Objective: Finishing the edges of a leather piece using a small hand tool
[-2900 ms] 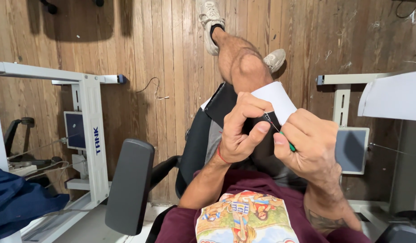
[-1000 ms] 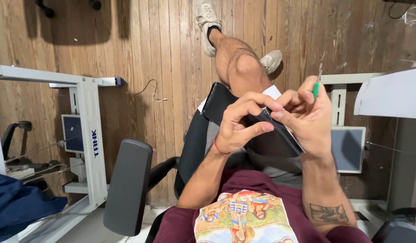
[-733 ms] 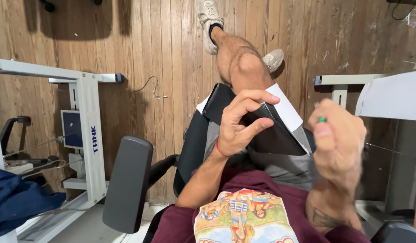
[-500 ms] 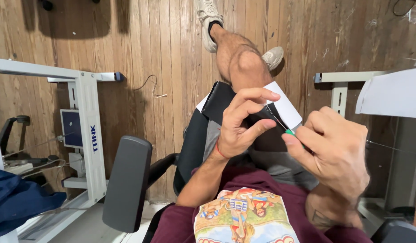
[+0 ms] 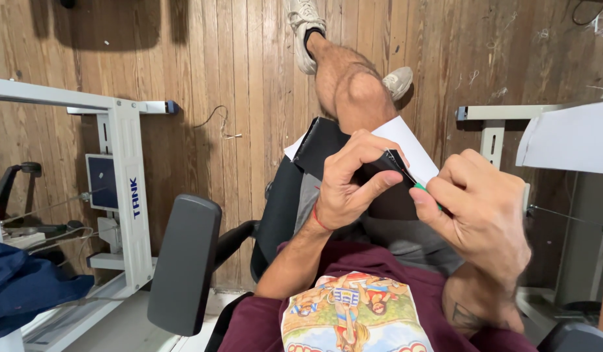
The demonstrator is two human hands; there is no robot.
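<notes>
**Hands close over black piece on the lap**

The left hand (image 5: 347,189) pinches the black fabric piece (image 5: 353,173) at its edge above the lap, white paper (image 5: 409,146) behind it. The right hand (image 5: 481,218), curled on a green-handled tool (image 5: 420,190), has come back against the fabric edge. Open wooden floor (image 5: 249,78) lies beyond; white frames (image 5: 125,195) flank both sides.

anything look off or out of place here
Nothing looks spilled or broken. The whole view is upside down, with the wooden floor at the top. One loose wire lies on the boards. The left hand grips a black wallet-like piece with a white sheet behind it; the right hand pinches a green-handled tool.
</notes>
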